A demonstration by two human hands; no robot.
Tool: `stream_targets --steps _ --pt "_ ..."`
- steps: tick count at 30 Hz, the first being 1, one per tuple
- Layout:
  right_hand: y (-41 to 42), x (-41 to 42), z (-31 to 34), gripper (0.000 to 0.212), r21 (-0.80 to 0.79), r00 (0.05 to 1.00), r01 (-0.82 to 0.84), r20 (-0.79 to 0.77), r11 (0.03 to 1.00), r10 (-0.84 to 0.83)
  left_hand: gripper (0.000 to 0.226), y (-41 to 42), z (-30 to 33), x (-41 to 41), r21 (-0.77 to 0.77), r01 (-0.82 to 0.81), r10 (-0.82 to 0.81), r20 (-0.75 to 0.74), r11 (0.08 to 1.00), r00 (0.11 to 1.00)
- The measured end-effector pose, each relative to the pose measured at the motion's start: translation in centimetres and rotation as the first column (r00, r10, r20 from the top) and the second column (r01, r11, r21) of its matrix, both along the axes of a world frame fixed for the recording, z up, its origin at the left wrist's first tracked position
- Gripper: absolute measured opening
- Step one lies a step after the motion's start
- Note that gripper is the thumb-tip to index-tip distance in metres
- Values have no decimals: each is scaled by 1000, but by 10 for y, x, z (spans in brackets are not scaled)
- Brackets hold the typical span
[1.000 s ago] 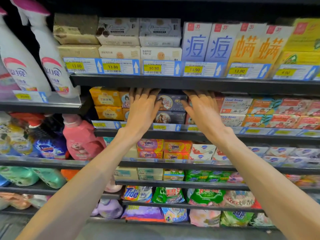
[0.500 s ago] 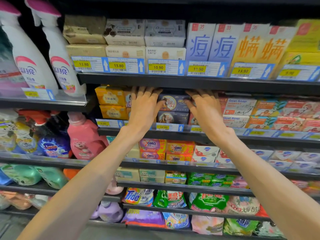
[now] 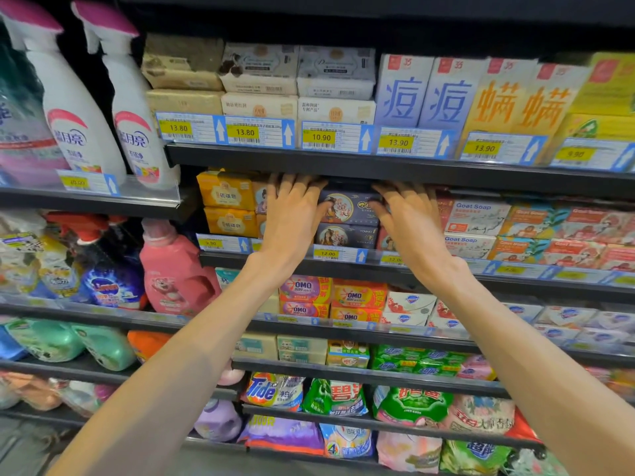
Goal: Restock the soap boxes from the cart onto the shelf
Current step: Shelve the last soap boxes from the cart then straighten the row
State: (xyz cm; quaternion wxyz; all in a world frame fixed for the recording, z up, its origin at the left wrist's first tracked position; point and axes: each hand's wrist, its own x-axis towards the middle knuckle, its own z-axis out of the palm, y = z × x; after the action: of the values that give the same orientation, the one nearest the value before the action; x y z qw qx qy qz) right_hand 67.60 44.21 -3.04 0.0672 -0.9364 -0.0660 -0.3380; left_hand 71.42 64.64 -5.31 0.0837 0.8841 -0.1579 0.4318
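Judging by looks, the dark soap boxes (image 3: 348,209) are stiff card, light, crushable at corners; best taken by the side faces. Stacked two high on the shelf (image 3: 343,266), btwn left hand (image 3: 292,218) & right hand (image 3: 409,223); both flat, fingers spread, pressed against stack sides, nothing gripped.

Two dark navy soap boxes (image 3: 348,221) lie stacked flat on the shelf (image 3: 343,266), floral faces outward.

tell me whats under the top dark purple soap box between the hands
A second dark purple soap box sits directly under the top dark purple soap box, with the 12.00 price tag on the shelf edge below. Anything behind them is hidden.
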Motion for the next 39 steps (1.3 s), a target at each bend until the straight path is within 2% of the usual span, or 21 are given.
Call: stream_targets --steps 13,19,24,30,35,39 --pt "-6 -4 -11 41 -16 996 -20 83 1000 21 42 -4 -1 -11 -24 18 -19 -14 1000 1000" --pt "-37 -39 -41 34 -113 956 -109 261 988 136 42 -45 -24 -60 9 282 -282 13 959 959" --pt "-70 -63 -68 35 -61 977 -58 202 996 69 44 -97 -46 -77 65 379 -371 -114 923 922" --pt "-86 -62 -79 39 -49 989 -19 146 999 26 50 -116 -58 -74 115 350 -318 -227 930 920" --pt "-85 -55 -77 42 -102 996 2 88 995 7 48 -110 -56 -72 130 318 -285 -220 939 933" --pt "-81 -53 -75 42 -41 995 -7 97 999 11 46 -101 -54 -72 87 314 -292 -197 946 936"
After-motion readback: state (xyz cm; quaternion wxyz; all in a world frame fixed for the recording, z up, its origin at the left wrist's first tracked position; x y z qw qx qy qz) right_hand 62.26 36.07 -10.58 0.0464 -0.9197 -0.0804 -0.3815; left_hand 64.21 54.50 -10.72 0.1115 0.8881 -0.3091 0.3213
